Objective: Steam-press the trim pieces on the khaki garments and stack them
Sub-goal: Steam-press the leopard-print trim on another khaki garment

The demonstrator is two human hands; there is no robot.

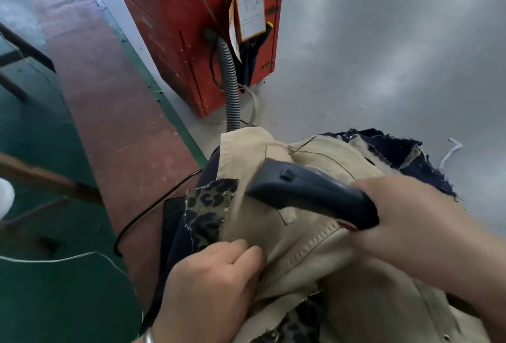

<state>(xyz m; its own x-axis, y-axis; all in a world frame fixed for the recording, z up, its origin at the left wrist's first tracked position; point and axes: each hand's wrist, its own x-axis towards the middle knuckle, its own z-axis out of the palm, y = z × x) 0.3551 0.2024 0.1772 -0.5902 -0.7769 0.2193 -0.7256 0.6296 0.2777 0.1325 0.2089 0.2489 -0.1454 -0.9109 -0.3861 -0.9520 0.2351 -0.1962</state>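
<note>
The right hand's fingers are curled around the rear end of a dark steam iron handle, gripping it; the right hand comes in from the right edge. The handle slants up and to the left over a khaki garment, and the iron's base is hidden beneath it. The left hand lies lower, its fingers bent with the tips pressing into a fold of the khaki cloth; whether they pinch it or only press cannot be told. Just beyond those fingertips, a leopard-print trim piece with frayed edges lies at the garment's left edge. More khaki cloth bunches toward the bottom of the view, and dark navy fabric shows behind the pile. A black cord loops to the left. Farther back stands a red cabinet with a grey ribbed hose and an orange tag.
</note>
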